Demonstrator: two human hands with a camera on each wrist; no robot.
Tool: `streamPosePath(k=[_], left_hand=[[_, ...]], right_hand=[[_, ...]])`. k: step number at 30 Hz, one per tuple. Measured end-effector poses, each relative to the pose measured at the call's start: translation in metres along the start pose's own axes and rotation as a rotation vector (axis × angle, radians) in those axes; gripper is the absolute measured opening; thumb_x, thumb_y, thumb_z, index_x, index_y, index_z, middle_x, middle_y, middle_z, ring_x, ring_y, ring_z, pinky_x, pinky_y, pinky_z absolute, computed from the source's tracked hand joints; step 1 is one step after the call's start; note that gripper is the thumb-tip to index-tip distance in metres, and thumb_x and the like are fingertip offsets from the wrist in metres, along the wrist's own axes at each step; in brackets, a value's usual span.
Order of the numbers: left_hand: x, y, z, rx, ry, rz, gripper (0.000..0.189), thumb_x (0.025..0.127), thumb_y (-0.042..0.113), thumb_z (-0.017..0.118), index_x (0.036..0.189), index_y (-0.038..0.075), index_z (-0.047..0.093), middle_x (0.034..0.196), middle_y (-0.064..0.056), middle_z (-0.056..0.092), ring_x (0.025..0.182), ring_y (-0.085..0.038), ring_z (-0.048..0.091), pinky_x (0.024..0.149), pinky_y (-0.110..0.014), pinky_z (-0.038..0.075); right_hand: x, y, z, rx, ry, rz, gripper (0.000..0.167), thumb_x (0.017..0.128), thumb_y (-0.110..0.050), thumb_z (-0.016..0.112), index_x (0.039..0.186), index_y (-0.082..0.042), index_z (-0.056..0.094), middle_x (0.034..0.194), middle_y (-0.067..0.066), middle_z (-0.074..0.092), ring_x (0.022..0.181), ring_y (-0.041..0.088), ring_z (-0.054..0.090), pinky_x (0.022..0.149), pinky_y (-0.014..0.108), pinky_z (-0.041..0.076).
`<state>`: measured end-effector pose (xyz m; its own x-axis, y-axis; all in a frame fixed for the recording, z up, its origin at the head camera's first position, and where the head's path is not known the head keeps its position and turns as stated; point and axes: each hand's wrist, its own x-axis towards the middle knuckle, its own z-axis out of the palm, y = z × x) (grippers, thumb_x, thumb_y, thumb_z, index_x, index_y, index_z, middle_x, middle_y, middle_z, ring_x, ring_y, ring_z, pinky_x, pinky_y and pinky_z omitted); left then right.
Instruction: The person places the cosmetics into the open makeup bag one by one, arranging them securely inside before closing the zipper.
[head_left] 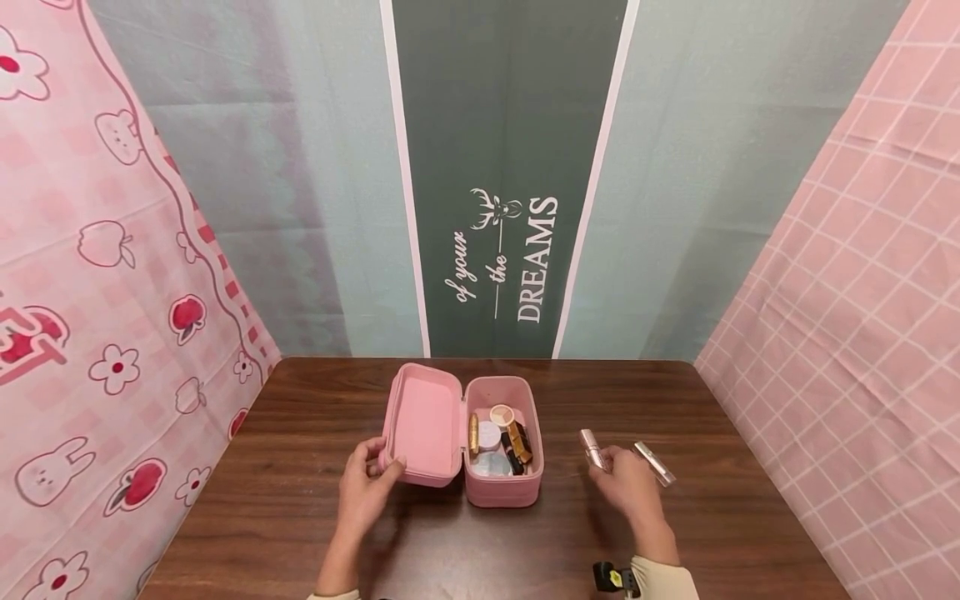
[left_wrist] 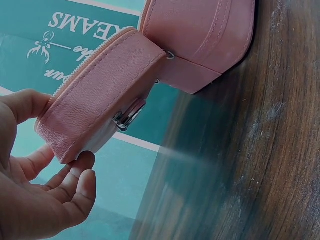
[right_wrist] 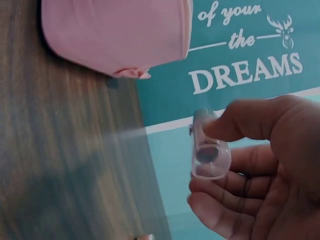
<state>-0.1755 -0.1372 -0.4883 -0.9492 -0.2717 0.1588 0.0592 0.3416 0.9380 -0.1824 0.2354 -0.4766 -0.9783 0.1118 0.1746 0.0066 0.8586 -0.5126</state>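
Note:
A pink zippered cosmetic case (head_left: 504, 496) stands on the table, its lid (head_left: 427, 425) swung out to the left. At the lid's left edge, my left hand (head_left: 363, 492) holds it with thumb and fingers; the left wrist view shows the lid (left_wrist: 100, 85) tilted in that grip. To the right of the case, my right hand (head_left: 626, 487) pinches a slim, shiny pink lipstick-like tube (head_left: 589, 442) above the table. In the right wrist view the tube (right_wrist: 212, 162) has a see-through end. A second shiny tube (head_left: 655, 463) lies beside the right hand.
Inside the case are a round palette (head_left: 502, 415), a white round jar (head_left: 489, 435), a gold tube (head_left: 473, 433), and black and gold items (head_left: 519, 442). The brown wooden table (head_left: 300, 433) ends at a hanging cloth backdrop (head_left: 495, 125). Pink cloths hang at both sides.

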Motion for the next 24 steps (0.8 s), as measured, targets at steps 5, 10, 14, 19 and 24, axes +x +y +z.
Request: streamPosePath(k=[5,10,14,19,24], left_hand=[[0.0,0.0,0.0,-0.006,0.002,0.009,0.04,0.077,0.008,0.072,0.114,-0.001,0.056,0.103,-0.016,0.055,0.077,-0.022,0.057,0.061,-0.023,0.048],[0.0,0.0,0.0,-0.002,-0.004,0.007,0.041,0.078,0.008,0.072,0.114,0.0,0.056,0.104,-0.016,0.054,0.078,-0.022,0.057,0.062,-0.023,0.048],[0.0,0.001,0.0,0.004,-0.003,0.014,0.041,0.078,0.009,0.072,0.114,0.0,0.056,0.104,-0.016,0.055,0.079,-0.022,0.057,0.062,-0.024,0.048],[-0.001,0.002,0.0,0.002,0.006,0.023,0.04,0.077,0.009,0.072,0.113,-0.001,0.057,0.103,-0.016,0.055,0.077,-0.021,0.057,0.061,-0.023,0.048],[-0.001,0.002,0.0,-0.001,0.007,0.026,0.04,0.078,0.008,0.072,0.113,-0.001,0.057,0.103,-0.017,0.055,0.077,-0.021,0.056,0.061,-0.021,0.047]], right_hand=[[0.006,-0.011,0.0,0.001,-0.005,-0.045,0.017,0.072,-0.013,0.068,0.084,0.0,0.066,0.06,-0.001,0.051,0.054,0.016,0.044,0.05,0.034,0.038],[0.011,-0.025,-0.002,0.016,-0.025,-0.02,0.017,0.072,-0.015,0.066,0.083,-0.001,0.066,0.062,0.0,0.054,0.055,0.017,0.045,0.05,0.034,0.038],[0.016,-0.036,-0.005,0.022,-0.056,0.014,0.016,0.073,-0.016,0.066,0.08,-0.003,0.065,0.063,0.002,0.055,0.056,0.019,0.046,0.049,0.034,0.038],[0.021,-0.048,-0.007,0.032,-0.092,0.048,0.017,0.073,-0.018,0.067,0.08,-0.002,0.064,0.064,0.003,0.055,0.055,0.018,0.048,0.049,0.034,0.038],[0.026,-0.057,-0.007,0.017,-0.105,0.028,0.018,0.072,-0.018,0.07,0.079,-0.002,0.064,0.065,0.004,0.056,0.056,0.018,0.05,0.051,0.035,0.041]])
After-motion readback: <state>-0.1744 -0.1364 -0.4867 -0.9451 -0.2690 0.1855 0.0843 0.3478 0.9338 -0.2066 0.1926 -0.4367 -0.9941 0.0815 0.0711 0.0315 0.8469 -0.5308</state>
